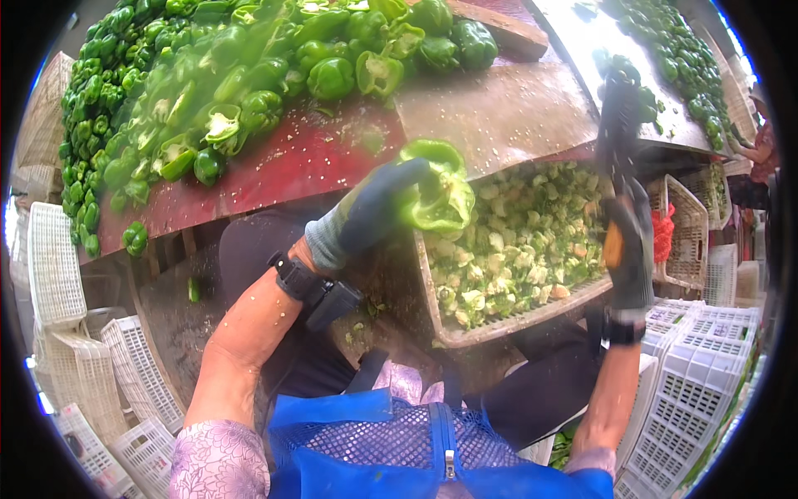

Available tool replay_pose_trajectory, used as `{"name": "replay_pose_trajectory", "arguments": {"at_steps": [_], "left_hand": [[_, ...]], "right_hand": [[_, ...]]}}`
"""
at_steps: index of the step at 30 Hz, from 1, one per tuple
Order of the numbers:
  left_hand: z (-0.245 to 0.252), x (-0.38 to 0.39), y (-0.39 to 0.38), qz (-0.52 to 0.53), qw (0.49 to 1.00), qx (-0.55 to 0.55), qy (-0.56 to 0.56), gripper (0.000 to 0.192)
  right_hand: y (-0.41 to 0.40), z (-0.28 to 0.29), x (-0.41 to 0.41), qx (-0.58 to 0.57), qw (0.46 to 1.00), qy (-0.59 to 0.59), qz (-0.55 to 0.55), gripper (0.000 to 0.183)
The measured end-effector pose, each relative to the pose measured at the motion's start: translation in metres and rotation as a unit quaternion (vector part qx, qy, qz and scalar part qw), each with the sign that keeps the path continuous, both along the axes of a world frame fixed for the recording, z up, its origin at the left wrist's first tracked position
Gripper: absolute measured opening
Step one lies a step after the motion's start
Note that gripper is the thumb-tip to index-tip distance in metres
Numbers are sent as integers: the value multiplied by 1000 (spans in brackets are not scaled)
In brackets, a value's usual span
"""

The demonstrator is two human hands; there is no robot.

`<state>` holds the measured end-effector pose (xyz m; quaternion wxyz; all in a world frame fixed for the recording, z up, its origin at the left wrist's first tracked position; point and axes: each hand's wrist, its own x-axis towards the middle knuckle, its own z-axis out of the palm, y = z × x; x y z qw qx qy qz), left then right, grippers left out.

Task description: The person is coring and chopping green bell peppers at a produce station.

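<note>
In a grey-cuffed dark work glove, my left hand (pixel 380 206) holds a cut green bell pepper (pixel 439 187), its hollow inside facing up, above the left edge of a plastic crate (pixel 517 327). That crate holds a heap of pale pepper cores and seeds (pixel 499 262). To the right of it, my gloved right hand (pixel 628 243) is closed around a tool with an orange handle part (pixel 613 244); the tool's dark upper part is blurred, so its kind is unclear. Whole and cut green peppers (pixel 330 78) are piled on the red tabletop (pixel 268 181) beyond my left hand.
A wooden block (pixel 499 28) lies among the peppers. More peppers (pixel 673 62) cover a shiny metal surface at upper right, where a person (pixel 762 140) stands. White plastic crates (pixel 698 368) are stacked at right, others (pixel 56 265) at left. A red net bag (pixel 662 232) hangs by an empty crate.
</note>
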<state>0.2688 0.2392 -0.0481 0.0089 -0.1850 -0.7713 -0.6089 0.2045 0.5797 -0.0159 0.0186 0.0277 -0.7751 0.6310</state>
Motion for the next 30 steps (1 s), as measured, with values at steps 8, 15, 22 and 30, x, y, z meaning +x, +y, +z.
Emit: {"name": "replay_pose_trajectory", "arguments": {"at_steps": [8, 15, 22, 30], "left_hand": [[22, 17, 33, -57, 966, 179, -175, 30], [31, 35, 46, -83, 958, 141, -234, 40], [52, 40, 52, -123, 937, 183, -270, 41], [45, 28, 52, -143, 966, 58, -209, 42]], "right_hand": [[12, 41, 212, -86, 976, -198, -27, 66], [9, 42, 239, -43, 971, -230, 57, 68], [22, 47, 232, -9, 963, -245, 113, 70], [30, 69, 223, 22, 951, -278, 130, 67]]}}
